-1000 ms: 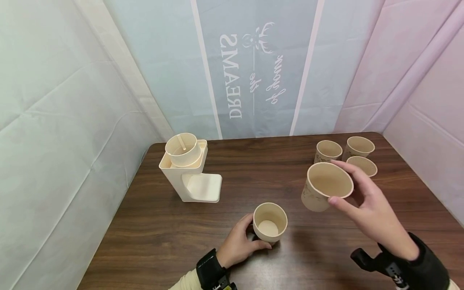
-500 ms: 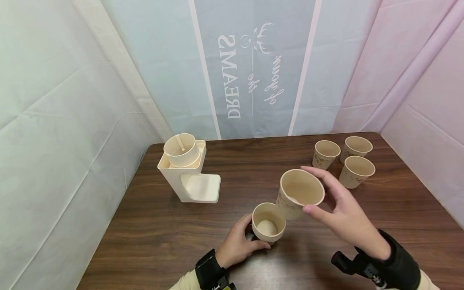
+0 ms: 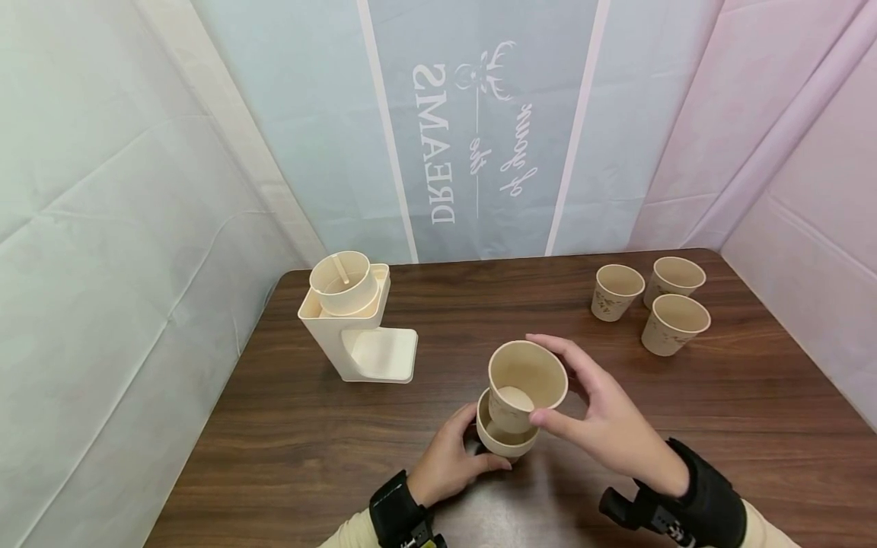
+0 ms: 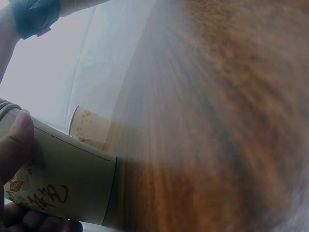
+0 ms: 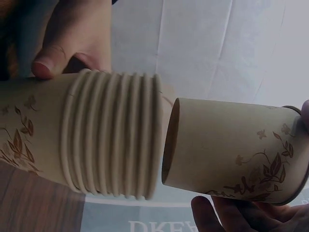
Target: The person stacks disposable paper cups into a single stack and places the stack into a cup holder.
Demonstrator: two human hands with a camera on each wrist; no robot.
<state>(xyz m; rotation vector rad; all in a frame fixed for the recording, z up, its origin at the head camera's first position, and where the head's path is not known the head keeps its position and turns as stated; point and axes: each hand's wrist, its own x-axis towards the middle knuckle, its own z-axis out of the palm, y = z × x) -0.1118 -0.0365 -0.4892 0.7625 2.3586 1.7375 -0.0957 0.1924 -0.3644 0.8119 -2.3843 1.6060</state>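
My left hand (image 3: 448,457) grips a stack of nested paper cups (image 3: 505,447) that stands on the table; several stacked rims (image 5: 111,137) show in the right wrist view. Thumb and fingers of my right hand (image 3: 606,418) pinch the rim of one beige paper cup (image 3: 524,373). This cup is upright, just above the stack's mouth and overlapping it in the head view. In the right wrist view a gap shows between the cup's base and the top rim. A brown leaf print marks the stack's lowest cup (image 4: 67,179) in the left wrist view.
A cream-coloured stand (image 3: 342,342) with a flat foot stands at the back left, a round cup-like holder (image 3: 346,293) with a bar inside on top. Three paper cups stand at the back right: one left (image 3: 615,293), one behind (image 3: 674,278), one in front (image 3: 673,327). Curtains border the table (image 3: 288,449).
My right hand has carried its paper cup leftward and toward me, from near the back right cups to over the stack. My left hand has stayed on the stack.
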